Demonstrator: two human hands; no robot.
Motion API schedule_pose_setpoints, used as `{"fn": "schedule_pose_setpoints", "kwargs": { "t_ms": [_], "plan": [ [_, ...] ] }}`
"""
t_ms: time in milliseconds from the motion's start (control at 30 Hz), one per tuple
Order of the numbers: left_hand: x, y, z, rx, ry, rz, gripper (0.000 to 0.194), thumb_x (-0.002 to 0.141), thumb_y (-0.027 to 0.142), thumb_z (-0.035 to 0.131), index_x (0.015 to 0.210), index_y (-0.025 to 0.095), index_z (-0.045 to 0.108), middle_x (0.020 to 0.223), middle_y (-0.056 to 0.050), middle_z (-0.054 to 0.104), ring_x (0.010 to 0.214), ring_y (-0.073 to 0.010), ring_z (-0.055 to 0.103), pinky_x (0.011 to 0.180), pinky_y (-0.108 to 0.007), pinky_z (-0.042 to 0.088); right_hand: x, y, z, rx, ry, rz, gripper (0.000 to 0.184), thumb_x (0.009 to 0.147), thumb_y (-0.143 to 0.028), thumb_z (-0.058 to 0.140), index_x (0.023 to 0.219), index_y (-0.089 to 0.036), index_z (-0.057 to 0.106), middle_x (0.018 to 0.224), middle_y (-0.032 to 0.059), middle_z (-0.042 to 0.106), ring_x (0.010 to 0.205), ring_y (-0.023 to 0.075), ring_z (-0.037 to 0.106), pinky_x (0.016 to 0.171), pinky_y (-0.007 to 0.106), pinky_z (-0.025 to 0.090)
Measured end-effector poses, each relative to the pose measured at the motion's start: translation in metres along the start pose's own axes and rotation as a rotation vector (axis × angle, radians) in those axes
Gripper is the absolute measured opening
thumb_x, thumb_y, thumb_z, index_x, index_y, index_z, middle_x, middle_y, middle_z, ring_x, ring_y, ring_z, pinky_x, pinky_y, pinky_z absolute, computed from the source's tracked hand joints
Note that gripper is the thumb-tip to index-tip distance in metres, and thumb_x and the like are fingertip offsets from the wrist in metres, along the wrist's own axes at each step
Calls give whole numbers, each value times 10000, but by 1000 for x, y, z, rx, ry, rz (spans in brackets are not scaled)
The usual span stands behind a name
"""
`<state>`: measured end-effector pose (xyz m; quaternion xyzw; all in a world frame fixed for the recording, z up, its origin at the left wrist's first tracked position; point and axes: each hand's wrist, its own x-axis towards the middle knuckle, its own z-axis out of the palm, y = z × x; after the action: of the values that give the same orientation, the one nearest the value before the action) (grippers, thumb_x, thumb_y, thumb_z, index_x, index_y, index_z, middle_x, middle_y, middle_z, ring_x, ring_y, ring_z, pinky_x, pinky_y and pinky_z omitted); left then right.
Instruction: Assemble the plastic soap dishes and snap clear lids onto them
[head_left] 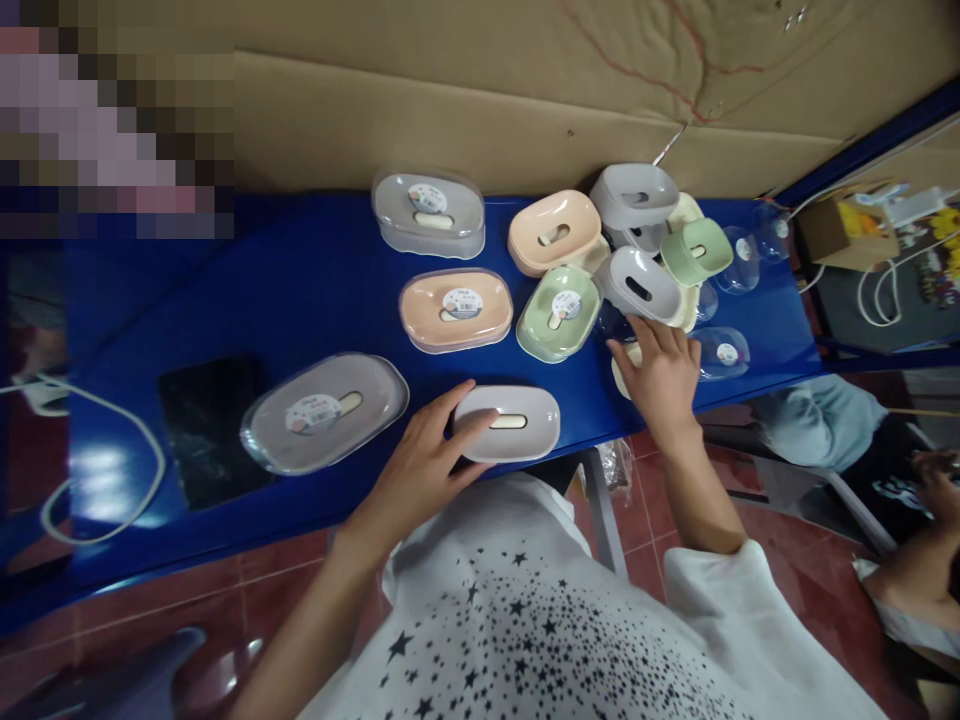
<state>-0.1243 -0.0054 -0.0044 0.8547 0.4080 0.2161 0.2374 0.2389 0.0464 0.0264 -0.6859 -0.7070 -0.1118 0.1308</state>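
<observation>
A pale grey soap dish (540, 440) with a cream insert in its slot lies near the table's front edge. My left hand (431, 440) is closed on its left end, one finger over the top and the thumb at the near side. My right hand (661, 378) reaches down at the front of a heap of dish parts, thumb and forefinger apart, beside a cream piece (622, 372) partly under it. A clear lid (726, 353) with a round label lies just right of that hand. Whether its fingertips touch a part is hard to see.
Lidded, labelled dishes stand around: grey (429, 215), peach (457, 310), green (560, 312) and a larger grey one (326, 412). Unlidded grey, peach and green trays pile at back right. A black phone (214, 430) and white cable (154, 440) lie left. Another person (907, 560) sits right.
</observation>
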Motion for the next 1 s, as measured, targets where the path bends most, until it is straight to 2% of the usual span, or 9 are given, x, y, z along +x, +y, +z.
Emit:
{"fn": "schedule_pose_setpoints", "kwargs": {
  "t_ms": [100,267,400,500,567,667,800,867,1000],
  "plan": [
    [-1,2,2,16,14,3,539,1045,317,690,1553,291,512,1695,-200,401,1523,-404,497,1174,-637,520,11,-13,17,-101,-90,124,614,1063,-635,534,1423,-146,624,1370,223,707,1212,413,673,995,558,519],
    [2,5,1,37,8,12,528,1031,325,712,1529,273,546,1686,-196,418,1502,-393,511,1168,-613,527,20,-24,32,-66,-50,321,582,1017,-700,557,1232,-163,622,1287,221,695,1159,398,688,1004,570,524],
    [4,6,0,51,-7,20,546,1027,325,719,1540,282,537,1690,-187,420,1493,-383,515,1185,-607,504,24,-5,21,281,97,343,501,967,-673,645,1153,-208,625,1221,158,702,1136,344,707,997,523,567],
    [6,5,-1,3,-28,-44,640,1009,309,743,1591,303,476,1712,-172,403,1498,-374,513,1199,-594,491,11,6,-1,641,208,351,403,1046,-576,550,1246,-234,626,1271,122,688,1077,281,747,974,488,606],
    [8,3,-2,-53,-39,-99,731,988,297,768,1630,320,420,1719,-157,407,1507,-367,509,1214,-577,480,-8,4,-15,768,244,320,412,1088,-536,447,1348,-267,618,1338,115,665,1122,292,751,973,516,623],
    [12,-1,-6,-149,-59,-141,874,958,305,801,1685,342,317,1708,-134,446,1543,-353,485,1249,-551,447,-43,-12,-25,757,250,150,558,1101,-588,333,1520,-307,571,1418,131,632,1305,353,679,1023,590,619],
    [18,-10,-9,-236,-124,-166,1030,929,398,840,1730,358,194,1723,-119,447,1572,-349,462,1277,-541,407,-76,-41,-14,700,116,-335,684,1058,-645,489,1678,-360,443,1572,115,551,1389,383,630,1121,623,588],
    [20,-13,-10,-262,-159,-160,1078,923,451,843,1742,359,148,1732,-119,437,1579,-350,452,1276,-539,403,-80,-50,-4,711,12,-524,744,1046,-570,587,1722,-376,346,1640,100,500,1455,383,582,1153,623,577],
    [21,-14,-11,-278,-179,-156,1068,945,469,813,1749,366,117,1739,-113,428,1569,-349,463,1270,-545,398,-69,-56,4,664,-185,-671,839,1037,-401,652,1754,-395,217,1661,91,508,1607,359,417,1232,610,522]
  ]
}}
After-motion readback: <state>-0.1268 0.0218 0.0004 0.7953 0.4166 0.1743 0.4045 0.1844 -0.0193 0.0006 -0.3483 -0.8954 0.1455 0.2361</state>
